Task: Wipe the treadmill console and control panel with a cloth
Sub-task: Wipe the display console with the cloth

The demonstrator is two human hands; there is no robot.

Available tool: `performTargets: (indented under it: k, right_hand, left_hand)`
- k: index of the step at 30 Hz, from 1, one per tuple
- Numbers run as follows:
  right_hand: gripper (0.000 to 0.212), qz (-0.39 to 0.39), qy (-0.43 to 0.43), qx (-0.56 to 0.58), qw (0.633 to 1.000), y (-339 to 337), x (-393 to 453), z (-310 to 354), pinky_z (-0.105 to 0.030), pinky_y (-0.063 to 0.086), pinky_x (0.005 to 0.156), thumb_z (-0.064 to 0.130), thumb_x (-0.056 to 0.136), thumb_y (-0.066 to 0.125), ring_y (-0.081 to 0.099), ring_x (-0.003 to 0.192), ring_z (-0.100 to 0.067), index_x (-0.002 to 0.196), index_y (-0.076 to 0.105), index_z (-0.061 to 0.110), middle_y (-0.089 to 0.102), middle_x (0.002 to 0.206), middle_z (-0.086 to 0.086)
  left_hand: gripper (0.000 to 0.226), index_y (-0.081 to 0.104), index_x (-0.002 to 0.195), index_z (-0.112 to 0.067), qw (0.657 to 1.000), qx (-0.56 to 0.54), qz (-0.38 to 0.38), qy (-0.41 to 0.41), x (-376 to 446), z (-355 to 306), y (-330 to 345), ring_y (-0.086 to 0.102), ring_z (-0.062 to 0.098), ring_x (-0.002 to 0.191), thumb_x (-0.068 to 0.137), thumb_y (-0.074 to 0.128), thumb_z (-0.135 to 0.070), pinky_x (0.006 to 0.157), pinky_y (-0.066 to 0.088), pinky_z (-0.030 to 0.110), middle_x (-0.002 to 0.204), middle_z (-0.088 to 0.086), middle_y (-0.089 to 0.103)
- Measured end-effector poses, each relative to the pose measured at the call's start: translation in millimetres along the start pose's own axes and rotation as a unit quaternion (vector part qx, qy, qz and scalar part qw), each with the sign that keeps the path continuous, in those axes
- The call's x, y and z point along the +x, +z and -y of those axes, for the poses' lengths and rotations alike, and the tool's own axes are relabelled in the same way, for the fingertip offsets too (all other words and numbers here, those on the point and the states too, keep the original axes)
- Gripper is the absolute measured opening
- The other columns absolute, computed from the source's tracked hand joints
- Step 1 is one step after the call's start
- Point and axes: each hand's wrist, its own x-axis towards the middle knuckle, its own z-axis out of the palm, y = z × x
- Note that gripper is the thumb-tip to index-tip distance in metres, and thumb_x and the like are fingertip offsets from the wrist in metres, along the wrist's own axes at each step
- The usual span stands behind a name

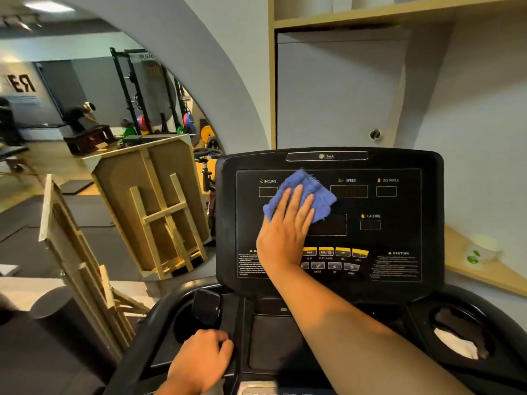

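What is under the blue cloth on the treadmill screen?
The blue cloth lies flat on the black console panel, pressed by the right hand. It covers the area between the INCLINE and SPEED windows; anything there is hidden.

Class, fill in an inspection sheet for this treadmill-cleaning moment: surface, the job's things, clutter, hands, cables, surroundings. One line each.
Surface: black treadmill console, displays dark, upright.
Job's things: blue cloth spread flat on the display panel between the INCLINE and SPEED windows.
Clutter: crumpled white paper in the right cup holder; dark object in the left cup holder.
Hands: right hand presses the cloth, fingers straight; left hand rests curled on the lower console edge.
Cables: nothing seen.
Surroundings: mirror reflecting gym racks; wooden easel; wooden shelf with a white bowl.
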Motion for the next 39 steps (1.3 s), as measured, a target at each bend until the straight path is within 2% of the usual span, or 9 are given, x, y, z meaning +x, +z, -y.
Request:
performTargets:
  k: [6,11,14,17,25,28,33,36,39]
  right_hand:
    - [0.074,0.048,-0.21,-0.047,0.975,9,-5,25,-0.056,0.004,0.124,0.034,0.097,0.041,-0.001,0.151,-0.046,0.158,0.011,0.006,0.002,0.166,-0.019]
    - [0.071,0.138,-0.428,-0.084,0.889,16,-39,9,-0.053,0.002,0.125,0.035,0.099,0.04,-0.007,0.152,-0.041,0.159,0.011,0.01,0.002,0.167,-0.013]
    - [0.069,0.163,-0.496,-0.103,0.846,18,-51,-13,-0.05,0.004,0.125,0.037,0.099,0.041,0.0,0.154,-0.036,0.158,0.017,0.011,0.01,0.167,-0.01]
    - [0.067,0.166,-0.519,-0.098,0.833,9,-42,-26,-0.046,0.009,0.125,0.037,0.099,0.044,0.007,0.154,-0.031,0.157,0.022,0.011,0.016,0.166,-0.009]
    - [0.066,0.153,-0.465,-0.105,0.866,-23,-41,-87,-0.043,0.009,0.125,0.036,0.1,0.042,0.008,0.155,-0.026,0.158,0.021,0.012,0.016,0.166,-0.007]
    - [0.067,0.155,-0.415,-0.132,0.887,-36,-46,-130,-0.044,0.01,0.124,0.034,0.1,0.04,0.005,0.155,-0.025,0.159,0.016,0.014,0.011,0.167,-0.006]
    - [0.07,0.137,-0.285,-0.164,0.935,-59,-51,-186,-0.046,0.013,0.123,0.034,0.094,0.038,0.005,0.155,-0.026,0.157,0.017,0.015,0.018,0.166,-0.006]
    - [0.07,0.118,-0.162,-0.126,0.972,-71,-52,-209,-0.044,0.004,0.126,0.033,0.097,0.038,-0.004,0.155,-0.022,0.159,0.009,0.018,0.005,0.168,-0.003]
    - [0.065,0.087,-0.021,-0.096,0.991,-79,-57,-224,-0.046,0.004,0.126,0.036,0.103,0.029,-0.011,0.154,-0.02,0.16,0.004,0.016,-0.002,0.168,-0.003]
  left_hand:
    - [0.034,0.057,0.07,-0.019,1.0,0.001,-0.019,0.004,1,3,3,0.061,0.013,0.069,0.094,0.047,-0.041,0.071,0.049,0.029,0.07,-0.001,0.063]
    - [0.036,0.058,0.076,-0.012,1.0,0.007,-0.021,0.005,2,5,6,0.066,0.018,0.073,0.092,0.045,-0.041,0.073,0.052,0.034,0.075,0.007,0.068]
    - [0.036,0.059,0.077,-0.012,1.0,0.005,-0.023,0.01,2,7,8,0.065,0.019,0.071,0.09,0.044,-0.042,0.068,0.049,0.033,0.07,0.006,0.065]
    - [0.035,0.055,0.07,-0.015,1.0,0.002,-0.024,0.01,2,8,7,0.065,0.018,0.071,0.091,0.045,-0.041,0.067,0.048,0.033,0.066,0.003,0.061]
    - [0.035,0.059,0.073,-0.013,1.0,-0.007,-0.02,0.013,3,9,7,0.063,0.014,0.067,0.094,0.046,-0.039,0.065,0.048,0.03,0.065,0.001,0.063]
    - [0.037,0.053,0.065,-0.016,1.0,-0.01,-0.017,0.012,1,8,8,0.058,0.012,0.062,0.095,0.048,-0.036,0.06,0.044,0.028,0.059,-0.001,0.058]
    - [0.038,0.052,0.064,-0.017,1.0,-0.002,-0.019,0.016,0,6,7,0.055,0.01,0.06,0.097,0.048,-0.034,0.057,0.039,0.024,0.061,-0.002,0.059]
    - [0.038,0.053,0.063,-0.017,1.0,-0.006,-0.01,0.013,-2,5,5,0.058,0.011,0.062,0.097,0.048,-0.034,0.06,0.043,0.028,0.061,-0.001,0.06]
    - [0.039,0.054,0.062,-0.019,1.0,0.002,-0.01,0.011,-2,5,4,0.06,0.011,0.065,0.098,0.048,-0.034,0.062,0.043,0.03,0.063,-0.001,0.062]
